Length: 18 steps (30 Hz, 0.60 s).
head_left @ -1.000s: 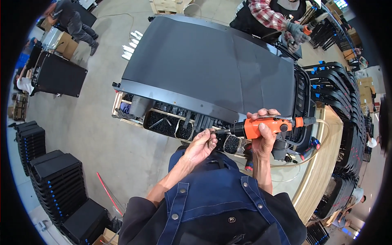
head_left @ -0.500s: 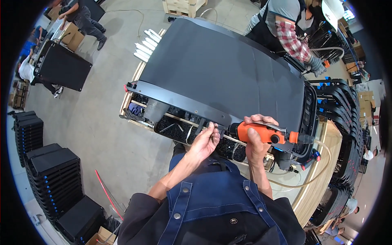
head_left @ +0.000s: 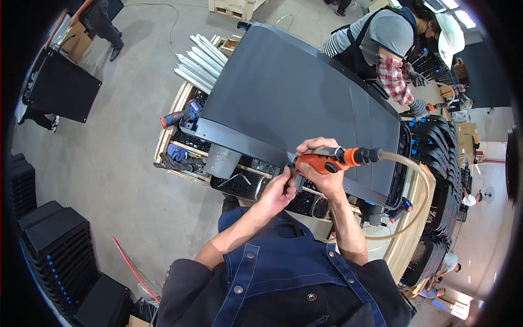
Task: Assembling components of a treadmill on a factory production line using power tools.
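Orange driver [head_left: 316, 161] has shifted leftward; right grip [head_left: 327, 181] holds it.

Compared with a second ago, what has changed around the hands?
The orange power tool has moved left and forward to the near edge of the dark panel; the left hand has come up to that edge too. The right hand still grips the tool.

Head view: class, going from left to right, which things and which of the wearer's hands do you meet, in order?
Stacks of black panels, blue cloth, grey container, left hand, right hand, wooden beam, white hat.
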{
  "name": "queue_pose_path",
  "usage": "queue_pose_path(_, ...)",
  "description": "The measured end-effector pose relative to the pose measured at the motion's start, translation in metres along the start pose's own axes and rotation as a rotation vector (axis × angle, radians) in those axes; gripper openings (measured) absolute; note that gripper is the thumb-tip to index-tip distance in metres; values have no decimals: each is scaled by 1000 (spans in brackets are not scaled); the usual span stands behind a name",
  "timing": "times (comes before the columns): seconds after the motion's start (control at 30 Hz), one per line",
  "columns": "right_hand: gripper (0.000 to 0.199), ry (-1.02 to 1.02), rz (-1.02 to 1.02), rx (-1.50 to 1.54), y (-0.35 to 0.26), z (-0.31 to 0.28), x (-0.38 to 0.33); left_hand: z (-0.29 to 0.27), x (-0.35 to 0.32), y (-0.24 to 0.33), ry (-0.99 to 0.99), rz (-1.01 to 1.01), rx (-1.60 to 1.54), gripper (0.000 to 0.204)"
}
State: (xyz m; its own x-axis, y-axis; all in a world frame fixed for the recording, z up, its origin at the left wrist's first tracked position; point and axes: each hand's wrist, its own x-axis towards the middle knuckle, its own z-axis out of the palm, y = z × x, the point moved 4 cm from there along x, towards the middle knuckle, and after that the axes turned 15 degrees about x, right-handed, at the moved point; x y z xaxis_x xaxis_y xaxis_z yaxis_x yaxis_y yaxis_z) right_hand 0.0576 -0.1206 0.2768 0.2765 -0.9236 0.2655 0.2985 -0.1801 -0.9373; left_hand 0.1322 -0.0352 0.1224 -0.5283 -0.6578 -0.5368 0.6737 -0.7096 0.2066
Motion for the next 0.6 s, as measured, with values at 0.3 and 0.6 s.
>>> queue_pose_path(0.3, 45, -115, 56, -110, 3, 12, 14, -37, -35, 0, 5, -25, 337, 36)
queue_pose_path(0.6, 37, -158, 72, -140, 12, 12, 5, -59, -42, -7, 155, 52, 184, 24)
